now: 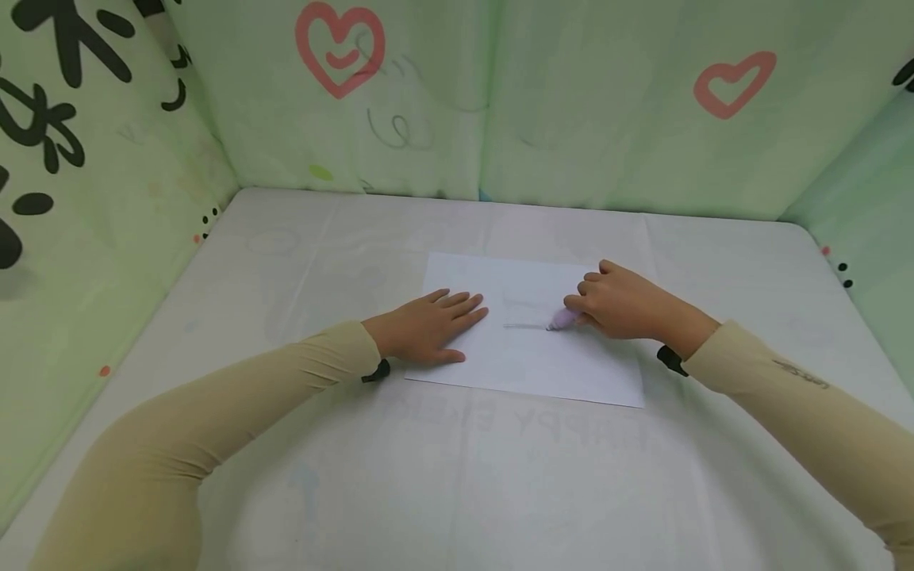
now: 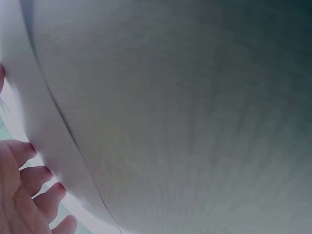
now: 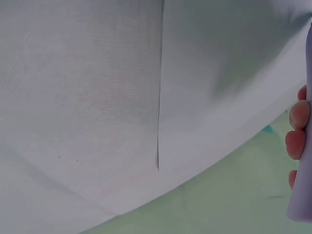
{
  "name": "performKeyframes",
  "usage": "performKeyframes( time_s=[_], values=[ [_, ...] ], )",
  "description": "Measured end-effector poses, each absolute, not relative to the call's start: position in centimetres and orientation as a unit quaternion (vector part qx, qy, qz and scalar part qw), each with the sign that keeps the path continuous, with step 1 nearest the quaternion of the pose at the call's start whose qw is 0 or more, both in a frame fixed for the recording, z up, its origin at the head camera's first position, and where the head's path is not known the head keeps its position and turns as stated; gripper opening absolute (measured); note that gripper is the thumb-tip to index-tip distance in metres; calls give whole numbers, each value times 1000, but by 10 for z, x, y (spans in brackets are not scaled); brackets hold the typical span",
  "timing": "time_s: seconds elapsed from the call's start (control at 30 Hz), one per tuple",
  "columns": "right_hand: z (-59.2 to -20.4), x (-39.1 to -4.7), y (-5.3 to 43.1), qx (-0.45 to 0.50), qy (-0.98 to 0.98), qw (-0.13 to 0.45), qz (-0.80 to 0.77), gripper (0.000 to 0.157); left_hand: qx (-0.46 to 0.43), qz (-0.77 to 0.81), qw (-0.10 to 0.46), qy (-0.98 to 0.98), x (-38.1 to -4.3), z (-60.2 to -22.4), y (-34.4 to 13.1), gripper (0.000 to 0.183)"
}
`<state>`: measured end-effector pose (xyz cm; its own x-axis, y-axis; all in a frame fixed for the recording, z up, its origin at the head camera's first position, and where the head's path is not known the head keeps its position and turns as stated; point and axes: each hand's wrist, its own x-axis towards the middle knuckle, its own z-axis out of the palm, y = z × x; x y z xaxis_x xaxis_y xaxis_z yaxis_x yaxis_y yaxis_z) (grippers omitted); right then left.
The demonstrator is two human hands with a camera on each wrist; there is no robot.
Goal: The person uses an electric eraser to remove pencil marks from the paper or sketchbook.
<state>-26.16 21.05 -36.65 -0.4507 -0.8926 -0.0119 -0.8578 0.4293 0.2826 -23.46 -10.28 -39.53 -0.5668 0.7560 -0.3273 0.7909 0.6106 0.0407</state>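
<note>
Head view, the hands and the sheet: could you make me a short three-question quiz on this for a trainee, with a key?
1. Which hand grips the purple tool?

2. The left hand has its fingers spread over:
a) the green backdrop
b) the paper sheet
c) the other sleeve

3. True or false: the paper sheet bears no mark near the purple tool's tip.

Key:
1. The right hand.
2. b
3. False; a grey line shows there.
</note>
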Motion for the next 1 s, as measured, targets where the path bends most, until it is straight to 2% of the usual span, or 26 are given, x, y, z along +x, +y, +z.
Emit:
performKeyframes(
  time_s=[1.0],
  values=[
    [-367, -268, 201, 528, -837, 79, -118, 19, 440, -56, 159, 882, -237, -399, -104, 73]
  ],
)
